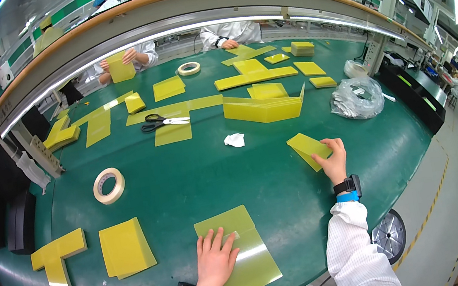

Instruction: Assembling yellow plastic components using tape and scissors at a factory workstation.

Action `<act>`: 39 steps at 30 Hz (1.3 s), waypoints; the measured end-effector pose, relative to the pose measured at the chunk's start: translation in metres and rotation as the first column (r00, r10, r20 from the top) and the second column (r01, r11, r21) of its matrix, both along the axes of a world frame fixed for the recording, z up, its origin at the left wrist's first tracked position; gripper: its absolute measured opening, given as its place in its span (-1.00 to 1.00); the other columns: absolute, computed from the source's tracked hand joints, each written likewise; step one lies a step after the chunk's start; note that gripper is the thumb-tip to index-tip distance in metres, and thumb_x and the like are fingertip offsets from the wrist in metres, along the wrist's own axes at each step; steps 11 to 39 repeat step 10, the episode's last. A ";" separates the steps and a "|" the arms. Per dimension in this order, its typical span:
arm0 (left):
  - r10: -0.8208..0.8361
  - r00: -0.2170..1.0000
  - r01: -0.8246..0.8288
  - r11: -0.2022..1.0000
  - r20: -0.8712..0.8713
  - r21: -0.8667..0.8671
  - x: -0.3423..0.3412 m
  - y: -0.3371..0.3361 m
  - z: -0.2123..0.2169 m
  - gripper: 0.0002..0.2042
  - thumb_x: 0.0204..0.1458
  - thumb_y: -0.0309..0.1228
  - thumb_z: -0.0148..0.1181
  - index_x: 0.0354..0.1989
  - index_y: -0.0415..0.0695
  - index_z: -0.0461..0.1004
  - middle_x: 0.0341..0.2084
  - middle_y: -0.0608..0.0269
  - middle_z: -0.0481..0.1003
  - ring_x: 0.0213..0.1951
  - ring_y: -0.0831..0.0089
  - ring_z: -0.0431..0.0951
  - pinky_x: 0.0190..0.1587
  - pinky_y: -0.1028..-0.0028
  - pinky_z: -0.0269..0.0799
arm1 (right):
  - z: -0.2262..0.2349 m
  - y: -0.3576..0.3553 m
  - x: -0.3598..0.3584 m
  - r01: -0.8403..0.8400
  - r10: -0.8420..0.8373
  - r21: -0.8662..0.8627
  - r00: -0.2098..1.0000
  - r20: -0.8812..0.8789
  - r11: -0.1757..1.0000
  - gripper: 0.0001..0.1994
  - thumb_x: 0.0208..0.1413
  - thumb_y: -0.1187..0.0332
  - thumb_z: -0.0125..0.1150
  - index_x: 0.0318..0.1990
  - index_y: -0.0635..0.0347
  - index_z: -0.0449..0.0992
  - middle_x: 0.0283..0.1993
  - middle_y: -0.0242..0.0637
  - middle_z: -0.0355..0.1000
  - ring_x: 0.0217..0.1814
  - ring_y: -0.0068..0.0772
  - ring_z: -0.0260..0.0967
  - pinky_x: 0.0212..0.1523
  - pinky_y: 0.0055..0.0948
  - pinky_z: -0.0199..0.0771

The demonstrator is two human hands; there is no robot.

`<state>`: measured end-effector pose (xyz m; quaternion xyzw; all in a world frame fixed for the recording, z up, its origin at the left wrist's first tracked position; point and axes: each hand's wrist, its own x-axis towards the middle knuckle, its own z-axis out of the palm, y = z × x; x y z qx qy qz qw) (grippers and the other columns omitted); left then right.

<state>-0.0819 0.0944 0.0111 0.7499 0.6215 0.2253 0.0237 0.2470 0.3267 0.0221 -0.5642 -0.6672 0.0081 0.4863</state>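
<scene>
My left hand [216, 263] lies flat with its fingers spread on a translucent yellow plastic sheet [251, 270] on the table's near side. A small clear patch that looks like tape [229, 240] shows beside its fingertips, where an upper and a lower piece meet. Farther right, my right hand [335, 161] pinches the right edge of a small yellow plastic sheet [306, 149]. That sheet looks folded or doubled, with a lower flap angled out beneath it. Whether it touches the table I cannot tell.
On the green table [171, 193] are a tape roll [109, 185], black-handled scissors [165, 121], crumpled white paper [234, 140] and a plastic bag [357, 98]. Yellow stacks [126, 248] and a T-shaped pile [58, 266] stand left. Across the table, another person's hands [130, 57] hold yellow sheets.
</scene>
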 end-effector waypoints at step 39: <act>-0.002 1.000 0.002 1.000 -0.003 -0.012 -0.001 -0.001 0.000 -0.62 -0.03 -0.27 0.21 0.00 -0.06 0.45 0.05 0.01 0.37 0.13 0.01 0.27 0.20 0.01 0.10 | 0.001 0.002 0.010 -0.819 0.567 -0.226 0.538 -0.624 0.528 -0.45 -0.31 0.69 0.42 -0.03 0.31 0.41 0.00 -0.33 0.20 0.10 -0.33 0.29 0.15 -0.34 0.34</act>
